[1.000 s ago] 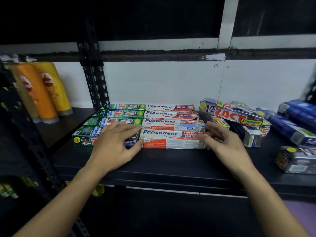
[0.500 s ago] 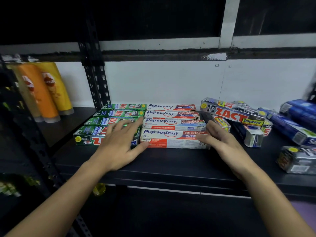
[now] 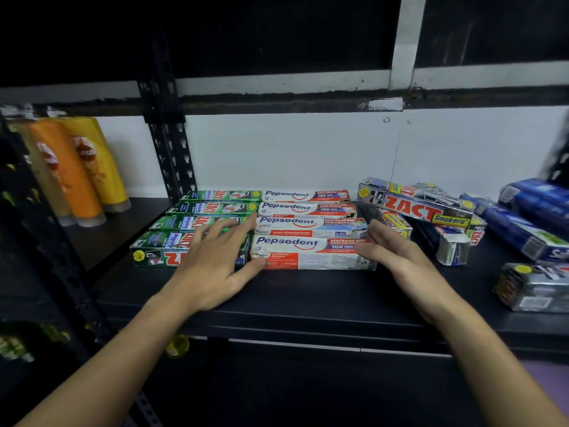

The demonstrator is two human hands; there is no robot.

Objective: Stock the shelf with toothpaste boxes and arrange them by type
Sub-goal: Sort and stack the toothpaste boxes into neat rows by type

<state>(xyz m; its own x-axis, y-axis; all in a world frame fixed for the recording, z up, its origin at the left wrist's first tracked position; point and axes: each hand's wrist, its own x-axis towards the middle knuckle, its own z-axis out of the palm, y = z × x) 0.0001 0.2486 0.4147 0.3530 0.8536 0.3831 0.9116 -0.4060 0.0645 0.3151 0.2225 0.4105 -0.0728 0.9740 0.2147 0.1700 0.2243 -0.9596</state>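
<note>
Shelf [image 3: 308, 306]: black board, front strip bare from the boxes to the front edge; open room also between the white row and the right-hand pile.

Left post [image 3: 167, 143]: perforated upright, standing just behind the green row's far end.

Green Zact boxes [image 3: 212, 208]: four, lying flat in a row front to back, left of centre.

Pepsodent boxes [image 3: 303, 224]: four, flat, same order, touching the green row's right side.

Left hand [image 3: 212, 266]: open, fingers spread flat over the front green box; thumb tip touches the front Pepsodent box's left end. Grasps nothing.

Right hand [image 3: 397, 257]: open, fingertips laid against the right end of the front Pepsodent boxes. Grasps nothing.

Silver Zact Smokers boxes [image 3: 425, 208]: loose pile, right of centre, tilted and overlapping; count unclear. One more silver box [image 3: 532, 288] apart, near the front right.

Blue boxes [image 3: 523, 229]: at least two, far right, askew.

Orange bottles [image 3: 77, 167]: three visible, upright, in the adjoining left bay.
</note>
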